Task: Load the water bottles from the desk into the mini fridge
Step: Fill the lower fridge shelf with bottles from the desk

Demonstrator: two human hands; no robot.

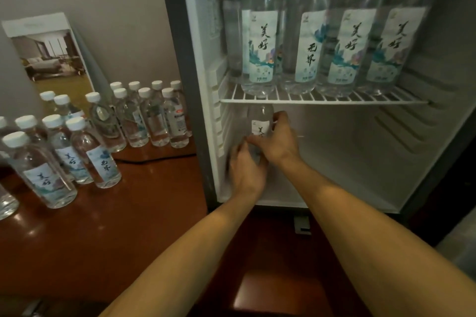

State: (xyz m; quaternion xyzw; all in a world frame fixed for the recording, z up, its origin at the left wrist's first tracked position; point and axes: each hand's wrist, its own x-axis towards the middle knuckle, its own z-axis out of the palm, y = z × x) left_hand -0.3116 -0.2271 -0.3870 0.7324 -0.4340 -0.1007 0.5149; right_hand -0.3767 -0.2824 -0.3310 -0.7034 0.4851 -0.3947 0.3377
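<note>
**Lower compartment just begun, desk still crowded**

Polished brown desk (pixel 134 216) runs along your left, with two clusters of water bottles (pixel 85 147) standing upright: one at its near left edge, another at the back edge against the wall, beside a propped card (pixel 49 51). Judge them full and fairly heavy, clear plastic that gives under a squeeze and may be slick; take each around the labelled middle, not the cap.

Further right, the mini fridge (pixel 195 85) stands open. Its wire shelf (pixel 322 98) is packed along the front edge with upright bottles. Below it, at the left wall of the lower compartment, your left hand (pixel 244 172) curls around the base of one bottle (pixel 260 121), though blur hides the fingers. Your right hand (pixel 279 139) grasps its labelled body.
</note>
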